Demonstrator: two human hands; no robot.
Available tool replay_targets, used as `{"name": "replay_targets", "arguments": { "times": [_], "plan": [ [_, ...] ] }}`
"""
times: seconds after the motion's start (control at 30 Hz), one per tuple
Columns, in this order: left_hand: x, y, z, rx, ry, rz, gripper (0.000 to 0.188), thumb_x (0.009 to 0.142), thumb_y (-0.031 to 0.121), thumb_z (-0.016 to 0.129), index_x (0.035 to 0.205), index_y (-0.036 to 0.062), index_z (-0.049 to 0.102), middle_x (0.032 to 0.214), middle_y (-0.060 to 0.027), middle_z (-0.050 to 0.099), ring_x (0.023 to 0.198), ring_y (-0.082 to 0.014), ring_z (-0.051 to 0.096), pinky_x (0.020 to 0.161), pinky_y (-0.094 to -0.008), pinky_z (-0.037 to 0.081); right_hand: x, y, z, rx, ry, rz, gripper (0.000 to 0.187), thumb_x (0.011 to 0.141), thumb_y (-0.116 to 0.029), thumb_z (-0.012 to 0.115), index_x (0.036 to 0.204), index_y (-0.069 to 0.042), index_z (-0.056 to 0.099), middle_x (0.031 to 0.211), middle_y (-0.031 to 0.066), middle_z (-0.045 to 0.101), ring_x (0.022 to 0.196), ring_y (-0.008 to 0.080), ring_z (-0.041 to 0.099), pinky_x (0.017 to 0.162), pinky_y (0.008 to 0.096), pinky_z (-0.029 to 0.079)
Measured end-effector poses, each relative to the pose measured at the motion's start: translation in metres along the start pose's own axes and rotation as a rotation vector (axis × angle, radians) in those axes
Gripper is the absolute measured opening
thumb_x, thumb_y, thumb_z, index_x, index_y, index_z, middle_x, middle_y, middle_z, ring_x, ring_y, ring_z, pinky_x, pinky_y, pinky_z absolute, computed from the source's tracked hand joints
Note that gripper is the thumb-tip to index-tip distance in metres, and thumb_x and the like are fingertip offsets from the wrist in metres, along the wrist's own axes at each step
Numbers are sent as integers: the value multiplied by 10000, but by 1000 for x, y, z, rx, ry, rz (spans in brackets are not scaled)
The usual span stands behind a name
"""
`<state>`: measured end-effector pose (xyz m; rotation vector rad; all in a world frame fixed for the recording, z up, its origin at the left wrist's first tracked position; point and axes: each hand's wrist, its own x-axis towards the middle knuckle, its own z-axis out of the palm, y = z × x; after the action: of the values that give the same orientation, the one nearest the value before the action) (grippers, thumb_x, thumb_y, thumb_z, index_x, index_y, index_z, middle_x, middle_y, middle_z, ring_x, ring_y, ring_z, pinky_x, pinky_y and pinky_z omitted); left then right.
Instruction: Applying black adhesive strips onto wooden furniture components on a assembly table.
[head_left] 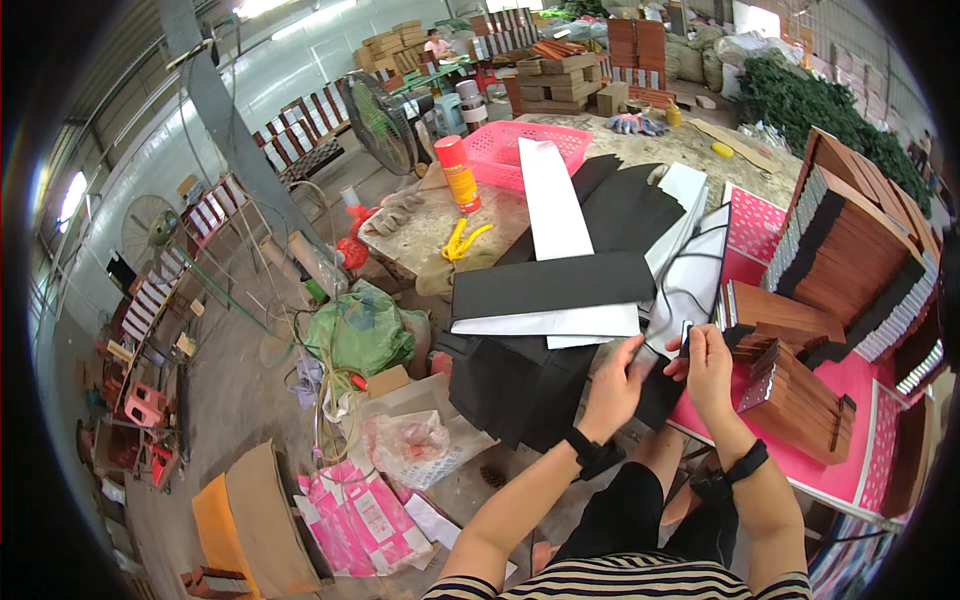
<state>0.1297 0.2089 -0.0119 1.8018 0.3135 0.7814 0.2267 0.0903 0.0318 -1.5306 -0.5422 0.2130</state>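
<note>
My left hand (pixel 612 388) is closed at the near end of a white-faced, black-edged sheet (pixel 708 262); what lies between its fingers is hidden. Close beside it, my right hand (pixel 708 362) pinches a thin black strip (pixel 685 338). A thin black cord (pixel 690 291) loops over the white face just beyond both hands. To the left, a folded black sheet (pixel 550 283) with a white underside lies across the pile. Under it, more black sheets (pixel 520 390) hang over the table's near edge. A long white strip (pixel 555 200) points away from me.
Brown slatted panels (pixel 850 250) stand stacked on a pink-covered table (pixel 868 440) at right. A pink basket (pixel 500 150), red spray can (pixel 458 175) and yellow-handled pliers (pixel 465 240) are on the worn table. A green bag (pixel 360 328) and cardboard (pixel 262 520) lie at left.
</note>
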Motion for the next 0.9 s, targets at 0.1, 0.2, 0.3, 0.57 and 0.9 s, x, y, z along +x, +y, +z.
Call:
{"name": "replay_targets", "arguments": {
  "times": [0.1, 0.2, 0.3, 0.57, 0.9],
  "plan": [
    [21, 3, -4, 248, -92, -57, 348, 897, 40, 571, 1244, 10, 567, 1135, -238, 645, 1022, -406, 629, 872, -457, 501, -13, -17, -25, 214, -54, 161, 189, 1073, -237, 426, 1037, -63, 491, 844, 122, 694, 534, 155, 632, 470, 243, 497],
    [32, 17, -13, 465, -129, -57, 316, 921, 106, 576, 1224, 13, 577, 1023, -252, 669, 935, -434, 639, 801, -495, 503, -41, -34, -56, 335, -181, 270, 146, 1055, -216, 480, 1046, -72, 497, 840, 115, 695, 521, 147, 620, 486, 255, 494],
    [27, 13, -23, 517, -12, 180, 339, 944, 157, 605, 1247, 6, 585, 1087, -228, 666, 975, -404, 635, 847, -447, 502, -72, -54, -87, 293, -245, 345, 130, 1034, -195, 535, 1030, -65, 541, 848, 76, 694, 551, 105, 614, 520, 235, 500],
    [-2, 40, -21, 830, -88, 294, 454, 911, 135, 627, 1338, 21, 523, 1355, -244, 532, 1199, -420, 542, 997, -472, 449, -157, -59, -212, 219, 149, 302, 123, 1000, -194, 602, 1004, -71, 607, 839, 27, 665, 597, 78, 577, 540, 217, 460],
    [-58, 148, 133, 466, -533, 671, 455, 865, 209, 710, 1271, 34, 602, 1332, -154, 578, 1238, -344, 534, 1061, -473, 400, -172, -65, -330, 139, 431, 121, 146, 927, -130, 696, 963, -3, 634, 835, 85, 683, 638, 129, 612, 602, 255, 503]
  ]
}}
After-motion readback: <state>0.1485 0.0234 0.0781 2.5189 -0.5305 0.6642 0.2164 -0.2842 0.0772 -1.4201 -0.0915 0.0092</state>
